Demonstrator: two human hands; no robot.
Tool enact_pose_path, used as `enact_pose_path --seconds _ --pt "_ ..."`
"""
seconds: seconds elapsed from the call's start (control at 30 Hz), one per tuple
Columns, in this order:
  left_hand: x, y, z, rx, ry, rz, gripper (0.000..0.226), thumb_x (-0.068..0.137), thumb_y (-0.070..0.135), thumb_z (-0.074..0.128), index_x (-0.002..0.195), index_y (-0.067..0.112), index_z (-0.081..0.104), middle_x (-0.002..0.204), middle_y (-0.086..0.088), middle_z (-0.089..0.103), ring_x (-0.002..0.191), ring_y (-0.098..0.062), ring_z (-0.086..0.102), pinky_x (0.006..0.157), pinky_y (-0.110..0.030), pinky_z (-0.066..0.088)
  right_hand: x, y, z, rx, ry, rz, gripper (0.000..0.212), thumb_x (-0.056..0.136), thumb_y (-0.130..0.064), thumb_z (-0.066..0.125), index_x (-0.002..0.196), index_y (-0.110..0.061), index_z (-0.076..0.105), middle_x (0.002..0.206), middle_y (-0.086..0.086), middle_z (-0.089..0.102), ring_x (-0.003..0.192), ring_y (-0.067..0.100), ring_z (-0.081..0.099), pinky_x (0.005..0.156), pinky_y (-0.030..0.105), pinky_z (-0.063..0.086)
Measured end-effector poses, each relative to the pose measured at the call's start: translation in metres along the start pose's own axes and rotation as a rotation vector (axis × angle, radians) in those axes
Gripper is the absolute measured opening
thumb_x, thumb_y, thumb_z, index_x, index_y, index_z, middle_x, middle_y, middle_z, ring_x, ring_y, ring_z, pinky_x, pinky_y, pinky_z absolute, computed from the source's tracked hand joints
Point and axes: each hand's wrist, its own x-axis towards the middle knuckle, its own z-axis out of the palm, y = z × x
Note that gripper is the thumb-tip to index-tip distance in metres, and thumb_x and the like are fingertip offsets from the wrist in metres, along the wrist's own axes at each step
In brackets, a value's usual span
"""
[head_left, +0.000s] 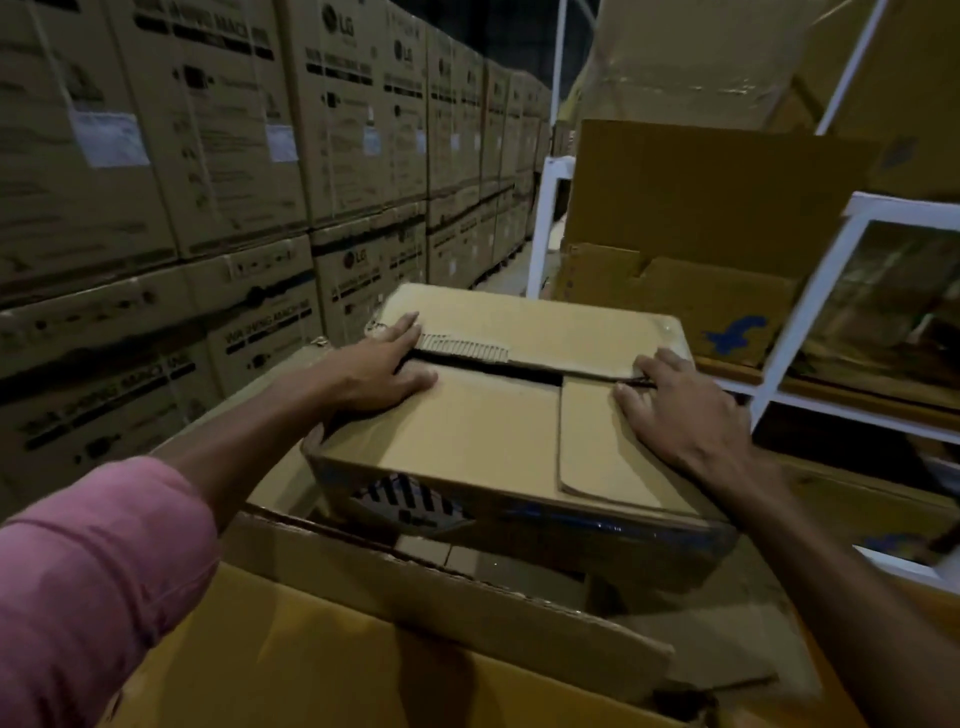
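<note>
Nearest, at the bottom of the frame, a large open carton (447, 587) lies around the smaller cardboard box (457, 447), which stands in the middle. The box's top flaps are folded down, but there is a dark gap between them and no tape shows, so I judge the closing almost done and the sealing left. The left hand (384, 366) and the right hand (675, 410) lie flat with straight fingers, pressing the flaps. Farther, at the upper left, the stacked cartons (343, 130) read "LG" and "WASHING MACHINE". The blue mark (732, 335) at the right is not readable.

The brown cardboard box (467, 431) is wide and low. Its top flaps are folded down, with a thin dark gap between them. The far flap has a torn edge. It sits in a bigger open box (415, 587).
</note>
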Motion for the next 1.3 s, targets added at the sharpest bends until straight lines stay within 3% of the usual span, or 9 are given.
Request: enact_pose_path --seconds 0.13,0.23,0.3,0.6,0.87,1.03,1.17,1.23,1.3 --pt "0.013 -0.037 0.022 -0.027 -0.237 0.058 0.108 0.092 0.069 0.055 0.162 0.028 -0.016 0.166 0.014 -0.028 0.158 -0.022 0.005 0.125 -0.039 0.013 -0.013 -0.013 0.031 -0.015 -0.081 0.002 0.057 0.098 -0.059 0.040 0.143 -0.025 0.049 0.154 0.002 0.041 0.129 0.035 0.052 0.097 0.050 0.046" --pt "0.026 -0.056 0.040 -0.014 -0.336 0.077 0.116 0.088 0.069 0.061 0.161 0.026 -0.018 0.165 0.013 -0.030 0.158 -0.021 0.002 0.124 -0.036 0.011 -0.024 -0.015 0.055 0.043 -0.152 0.008 0.067 0.092 -0.066 0.035 0.143 -0.025 0.048 0.152 0.002 0.042 0.128 0.032 0.052 0.099 0.051 0.048" --pt "0.032 -0.064 0.052 -0.001 -0.386 0.092 0.120 0.087 0.070 0.063 0.161 0.025 -0.020 0.165 0.013 -0.031 0.158 -0.023 0.000 0.125 -0.038 0.010 -0.033 -0.014 0.073 0.092 -0.201 0.030 0.064 0.096 -0.061 0.042 0.148 -0.023 0.045 0.158 0.004 0.038 0.134 0.030 0.048 0.105 0.052 0.046" --pt "0.052 -0.097 0.099 0.013 -0.499 0.089 0.123 0.086 0.066 0.067 0.161 0.022 -0.020 0.166 0.006 -0.031 0.158 -0.026 -0.002 0.127 -0.042 0.013 -0.029 -0.018 0.119 0.145 -0.326 0.030 0.067 0.100 -0.053 0.051 0.157 -0.023 0.034 0.167 0.004 0.021 0.147 0.028 0.033 0.114 0.055 0.035" --pt "0.064 -0.102 0.136 0.094 -0.548 0.109 0.127 0.086 0.059 0.074 0.161 0.016 -0.020 0.166 0.003 -0.033 0.158 -0.025 0.000 0.124 -0.034 0.014 -0.045 0.003 0.172 0.179 -0.442 0.085 0.075 0.094 -0.055 0.053 0.157 -0.021 0.031 0.169 0.008 0.014 0.149 0.031 0.032 0.119 0.051 0.033" --pt "0.064 -0.108 0.153 0.233 -0.652 0.078 0.123 0.087 0.043 0.079 0.162 0.017 -0.015 0.165 -0.002 -0.035 0.158 -0.030 0.004 0.124 -0.038 0.020 -0.055 0.008 0.196 0.174 -0.582 0.038 0.074 0.096 -0.051 0.055 0.158 -0.022 0.027 0.170 0.009 0.007 0.151 0.031 0.027 0.120 0.046 0.032" --pt "0.065 -0.096 0.153 0.375 -0.631 0.098 0.113 0.091 0.034 0.077 0.163 0.018 -0.008 0.169 -0.004 -0.025 0.155 -0.034 0.019 0.122 -0.044 0.030 -0.055 0.000 0.194 0.038 -0.717 -0.053 0.064 0.096 -0.045 0.053 0.152 -0.023 0.032 0.164 0.011 0.019 0.140 0.033 0.043 0.111 0.046 0.042" --pt "0.065 -0.088 0.154 0.441 -0.616 0.101 0.110 0.092 0.037 0.075 0.164 0.019 -0.007 0.171 -0.004 -0.017 0.151 -0.037 0.029 0.118 -0.047 0.036 -0.054 -0.007 0.187 -0.087 -0.650 -0.101 0.058 0.096 -0.043 0.052 0.149 -0.023 0.037 0.154 0.009 0.034 0.125 0.032 0.055 0.101 0.046 0.050" --pt "0.064 -0.080 0.154 0.511 -0.575 0.084 0.102 0.091 0.040 0.075 0.164 0.018 0.006 0.171 -0.009 0.003 0.141 -0.039 0.043 0.110 -0.049 0.045 -0.052 -0.018 0.178 -0.260 -0.537 -0.167 0.048 0.098 -0.045 0.050 0.141 -0.022 0.046 0.139 0.007 0.048 0.112 0.030 0.061 0.089 0.044 0.056"
